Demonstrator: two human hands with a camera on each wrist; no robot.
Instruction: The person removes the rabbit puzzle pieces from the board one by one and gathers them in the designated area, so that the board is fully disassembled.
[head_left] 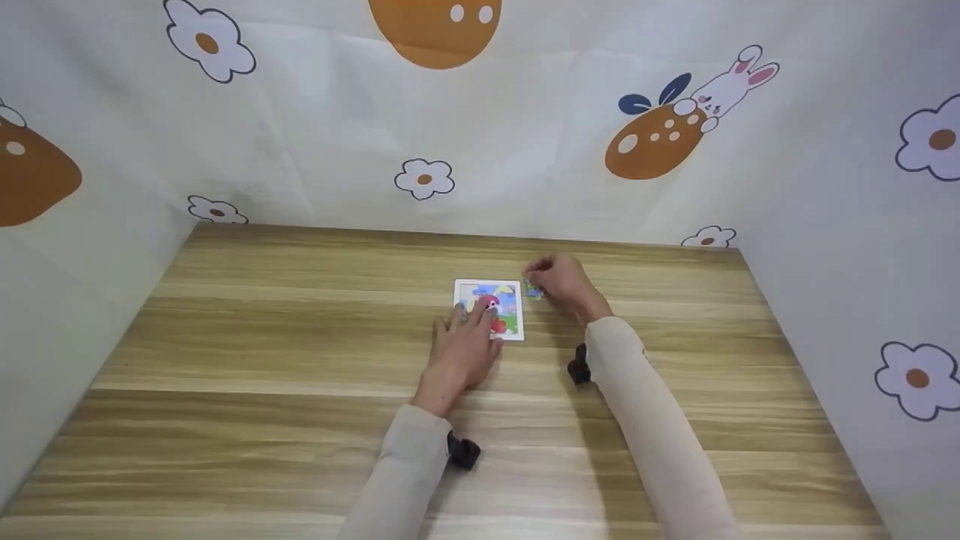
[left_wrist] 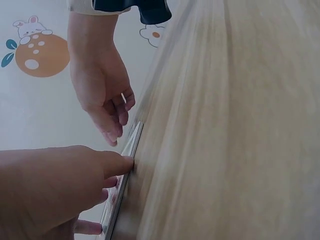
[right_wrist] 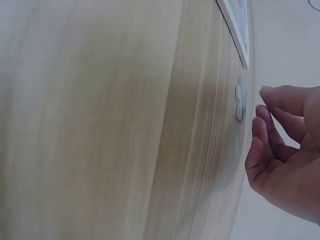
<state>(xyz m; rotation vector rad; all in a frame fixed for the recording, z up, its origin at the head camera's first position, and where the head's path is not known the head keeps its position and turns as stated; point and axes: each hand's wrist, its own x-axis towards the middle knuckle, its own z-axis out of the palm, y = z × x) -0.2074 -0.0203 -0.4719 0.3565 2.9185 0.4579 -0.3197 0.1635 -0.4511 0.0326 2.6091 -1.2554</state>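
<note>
A small square jigsaw puzzle [head_left: 510, 304] in a white frame [head_left: 512, 337] lies on the table, with a bright cartoon picture. My left hand [head_left: 465, 351] rests on its lower left part, fingers spread, and covers some of the picture. In the left wrist view the thumb [left_wrist: 120, 164] touches the frame's edge. Just right of the frame, a blue-green jigsaw piece [head_left: 534, 291] lies flat; whether it is one piece or several I cannot tell. Over it hovers my right hand [head_left: 561, 281]. The right wrist view shows its bent fingers [right_wrist: 257, 155] apart from the piece [right_wrist: 241, 102], holding nothing.
The wood-grain table [head_left: 262, 322] meets a pale cloth backdrop [head_left: 315, 135] printed with flowers and rabbits at the back and sides. A dark wrist camera [head_left: 463, 452] sits at the left cuff, another camera [head_left: 579, 365] at the right.
</note>
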